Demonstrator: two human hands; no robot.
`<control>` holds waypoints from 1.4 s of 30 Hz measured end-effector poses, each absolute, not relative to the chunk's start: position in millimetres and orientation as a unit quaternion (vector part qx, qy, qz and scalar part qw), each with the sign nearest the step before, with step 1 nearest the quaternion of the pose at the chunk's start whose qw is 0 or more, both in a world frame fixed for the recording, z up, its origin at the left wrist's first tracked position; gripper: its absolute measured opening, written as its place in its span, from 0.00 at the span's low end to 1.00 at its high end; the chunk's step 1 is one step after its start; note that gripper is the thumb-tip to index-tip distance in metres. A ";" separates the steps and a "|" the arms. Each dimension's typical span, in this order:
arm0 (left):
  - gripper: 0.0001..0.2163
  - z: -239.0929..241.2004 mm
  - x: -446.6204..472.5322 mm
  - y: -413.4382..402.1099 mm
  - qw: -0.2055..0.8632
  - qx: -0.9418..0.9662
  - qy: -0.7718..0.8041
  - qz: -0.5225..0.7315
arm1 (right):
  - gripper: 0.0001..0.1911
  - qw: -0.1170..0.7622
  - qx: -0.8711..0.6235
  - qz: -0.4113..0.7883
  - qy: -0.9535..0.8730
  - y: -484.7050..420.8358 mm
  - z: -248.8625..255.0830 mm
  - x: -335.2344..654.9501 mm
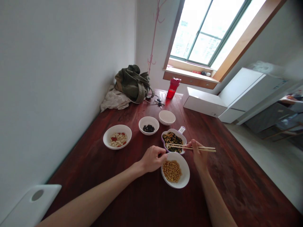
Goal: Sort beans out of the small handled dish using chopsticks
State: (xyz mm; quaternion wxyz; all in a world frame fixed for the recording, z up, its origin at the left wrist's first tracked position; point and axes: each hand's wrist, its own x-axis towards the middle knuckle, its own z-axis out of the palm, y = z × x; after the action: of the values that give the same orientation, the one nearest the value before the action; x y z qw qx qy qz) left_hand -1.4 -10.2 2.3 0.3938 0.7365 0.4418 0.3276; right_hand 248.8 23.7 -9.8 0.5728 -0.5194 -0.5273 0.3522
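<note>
My right hand (199, 154) is closed round a pair of wooden chopsticks (205, 148). Their tips reach into a purple-rimmed dish with a short handle (181, 130), which holds mixed dark and yellow beans (174, 138). At the near side of that dish stands a white bowl (186, 173) of yellow soybeans (172, 171). The curled fingers of my left hand (153, 158) are at this bowl's upper left rim and appear to grip it; the fingertips are partly hidden.
Further back are a white bowl (148, 119) with black beans, a plain white bowl (167, 117), and a left bowl (106, 138) with pale and red pieces. A green bag (132, 83), keys (159, 103), a red cup (173, 88) and a white box (203, 102) stand behind.
</note>
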 end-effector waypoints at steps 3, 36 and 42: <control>0.18 2.6 -1.4 -10.2 0.399 0.731 0.442 0.333 | 0.26 0.571 -0.525 0.346 -0.528 23.6 -9.4 248.8; 0.18 1.0 -1.9 -10.1 0.393 0.739 0.440 0.325 | 0.26 0.603 -0.528 0.349 -0.484 29.6 -13.2 256.9; 0.18 0.4 -1.6 -10.1 0.392 0.738 0.442 0.326 | 0.27 0.590 -0.542 0.328 -0.501 27.8 -11.3 254.1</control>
State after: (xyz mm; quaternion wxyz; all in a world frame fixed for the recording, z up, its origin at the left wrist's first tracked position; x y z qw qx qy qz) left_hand -1.6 -10.1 0.4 0.3921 0.7379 0.4419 0.3264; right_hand 254.1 27.8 -11.3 0.5896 -0.5421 -0.5008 0.3282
